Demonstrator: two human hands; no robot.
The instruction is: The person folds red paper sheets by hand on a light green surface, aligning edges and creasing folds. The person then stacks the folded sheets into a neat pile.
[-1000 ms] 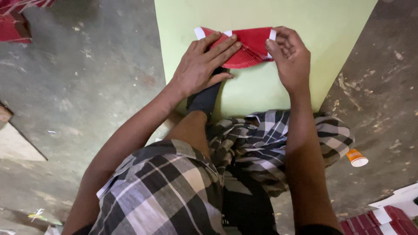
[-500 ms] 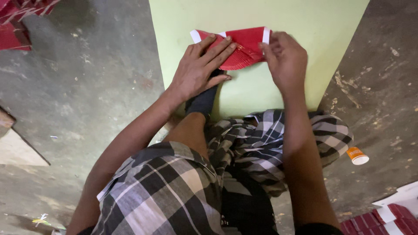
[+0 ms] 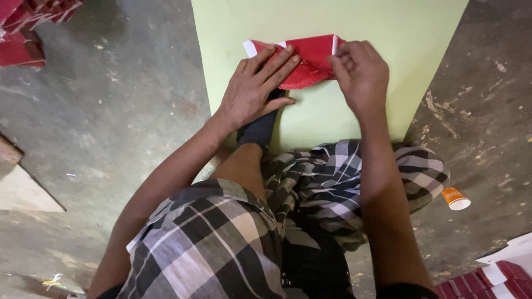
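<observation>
A red sheet of paper with white edges [image 3: 310, 58] lies partly folded on a pale green board [image 3: 388, 33]. My left hand [image 3: 256, 88] presses flat on the sheet's left half, fingers spread. My right hand [image 3: 360, 75] pinches the sheet's right edge near its white corner. Under my left hand a dark sock on my foot [image 3: 257, 130] rests on the board's near edge.
The board lies on a grey concrete floor [image 3: 111, 111]. Stacks of red folded pieces [image 3: 30, 27] sit at the top left and more red and white pieces [image 3: 499, 274] at the bottom right. A small orange and white cup [image 3: 456, 198] lies on its side by my right knee.
Both hands and the red sheet have shifted slightly left and up in view. My right hand's fingers have curled tighter over the sheet's right edge.
</observation>
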